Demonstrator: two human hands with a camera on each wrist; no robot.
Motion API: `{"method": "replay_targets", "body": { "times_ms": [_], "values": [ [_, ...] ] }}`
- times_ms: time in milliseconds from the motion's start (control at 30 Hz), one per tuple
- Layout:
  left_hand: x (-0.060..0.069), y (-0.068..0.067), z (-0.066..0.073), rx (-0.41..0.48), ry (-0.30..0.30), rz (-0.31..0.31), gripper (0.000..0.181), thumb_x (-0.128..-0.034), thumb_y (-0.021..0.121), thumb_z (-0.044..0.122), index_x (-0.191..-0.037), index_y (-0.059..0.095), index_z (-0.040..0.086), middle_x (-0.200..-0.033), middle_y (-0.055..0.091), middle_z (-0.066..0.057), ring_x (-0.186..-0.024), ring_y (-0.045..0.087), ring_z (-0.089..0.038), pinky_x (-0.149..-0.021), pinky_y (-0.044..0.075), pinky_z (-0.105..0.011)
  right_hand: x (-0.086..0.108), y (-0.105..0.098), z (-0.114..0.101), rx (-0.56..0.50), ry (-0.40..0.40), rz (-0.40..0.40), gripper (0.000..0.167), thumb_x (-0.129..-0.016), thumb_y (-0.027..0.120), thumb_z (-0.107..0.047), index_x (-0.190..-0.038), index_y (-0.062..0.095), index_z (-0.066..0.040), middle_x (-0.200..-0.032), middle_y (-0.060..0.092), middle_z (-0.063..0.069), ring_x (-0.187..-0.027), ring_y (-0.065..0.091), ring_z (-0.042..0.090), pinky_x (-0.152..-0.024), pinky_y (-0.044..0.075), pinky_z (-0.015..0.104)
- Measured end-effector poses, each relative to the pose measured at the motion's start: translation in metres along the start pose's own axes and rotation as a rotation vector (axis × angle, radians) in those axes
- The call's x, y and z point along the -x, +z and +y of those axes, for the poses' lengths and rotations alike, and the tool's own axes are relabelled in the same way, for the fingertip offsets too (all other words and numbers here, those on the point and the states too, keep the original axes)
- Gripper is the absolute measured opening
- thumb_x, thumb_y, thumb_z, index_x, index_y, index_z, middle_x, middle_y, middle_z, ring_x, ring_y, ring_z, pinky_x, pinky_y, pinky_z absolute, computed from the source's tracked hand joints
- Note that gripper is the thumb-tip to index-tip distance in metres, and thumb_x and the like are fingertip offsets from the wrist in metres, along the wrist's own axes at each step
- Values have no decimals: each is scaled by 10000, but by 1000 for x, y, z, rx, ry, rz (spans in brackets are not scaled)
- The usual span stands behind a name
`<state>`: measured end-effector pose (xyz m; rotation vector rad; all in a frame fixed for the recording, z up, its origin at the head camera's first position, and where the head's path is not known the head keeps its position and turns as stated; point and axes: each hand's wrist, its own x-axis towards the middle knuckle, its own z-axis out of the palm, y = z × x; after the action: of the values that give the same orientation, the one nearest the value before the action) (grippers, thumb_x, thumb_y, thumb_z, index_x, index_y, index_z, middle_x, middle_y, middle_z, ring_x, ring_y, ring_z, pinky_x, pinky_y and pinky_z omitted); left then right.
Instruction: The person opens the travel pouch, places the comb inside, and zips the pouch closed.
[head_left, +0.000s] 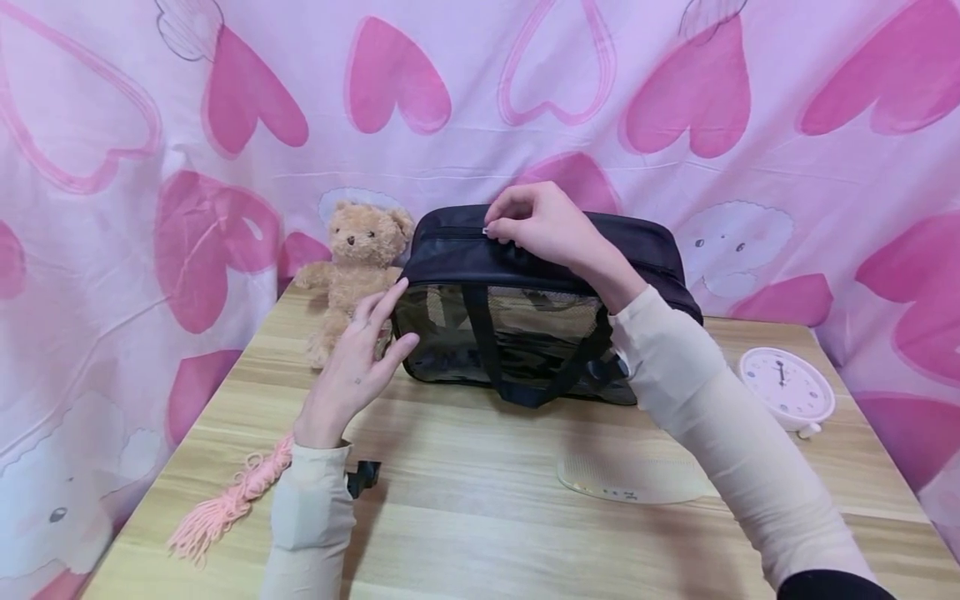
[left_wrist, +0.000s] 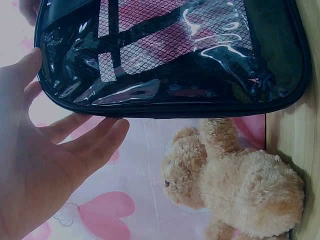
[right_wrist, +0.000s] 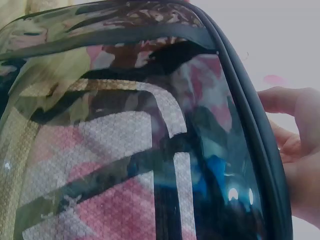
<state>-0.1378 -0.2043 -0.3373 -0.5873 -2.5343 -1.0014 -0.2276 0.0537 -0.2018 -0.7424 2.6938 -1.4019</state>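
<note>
A black bag (head_left: pixel 450 265) with see-through sides and a black strap handle stands upright toward the back of the table. Above its top, my right hand (head_left: pixel 547 225) pinches the small zipper pull (head_left: pixel 486 231) between thumb and finger. My left hand (head_left: pixel 352 367) touches the bag's left end with outspread, fairly straight fingers. In the left wrist view, those fingers (left_wrist: pixel 100 142) lie along the bag's dark piped edge. The right wrist view shows the clear panel and part of my right hand (right_wrist: pixel 295 145) behind the bag's edge; the zipper pull is hidden there.
A tan teddy bear (head_left: pixel 360 258) sits left of the bag. Pink cord (head_left: pixel 232 500) lies by my left forearm. A pale comb (head_left: pixel 630 481) lies in front of the bag, and a round white clock (head_left: pixel 787 385) stands at the right. A heart-patterned cloth (head_left: pixel 465 158) hangs behind.
</note>
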Motion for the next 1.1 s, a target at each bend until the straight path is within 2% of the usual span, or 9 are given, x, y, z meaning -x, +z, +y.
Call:
{"method": "replay_targets", "body": {
  "times_ms": [200,533,1100],
  "values": [
    [0,0,1,17,-3,-7,649,-956,560,374,-1503,212,398,-1415,348,-92,-1041,514,-297,-857,405,-508,-8,12,-7,42,-2,-15,98,-882,636,-121,-926,700,-62,-854,676,56,-754,607,160,-619,457,293],
    [-1,0,1,6,2,-10,657,-955,559,382,-1500,195,420,-1398,356,-76,-937,523,-262,-788,426,-439,-19,27,-12,37,-32,-22,85,-876,640,-99,-906,703,-51,-847,676,67,-755,628,160,-682,456,284],
    [-1,0,-2,8,8,-12,652,-960,551,376,-1503,192,410,-1404,355,-71,-949,520,-257,-800,425,-429,-33,46,-23,77,2,-55,163,-906,610,-164,-981,702,-53,-865,675,31,-779,620,139,-684,460,280]
  ]
}}
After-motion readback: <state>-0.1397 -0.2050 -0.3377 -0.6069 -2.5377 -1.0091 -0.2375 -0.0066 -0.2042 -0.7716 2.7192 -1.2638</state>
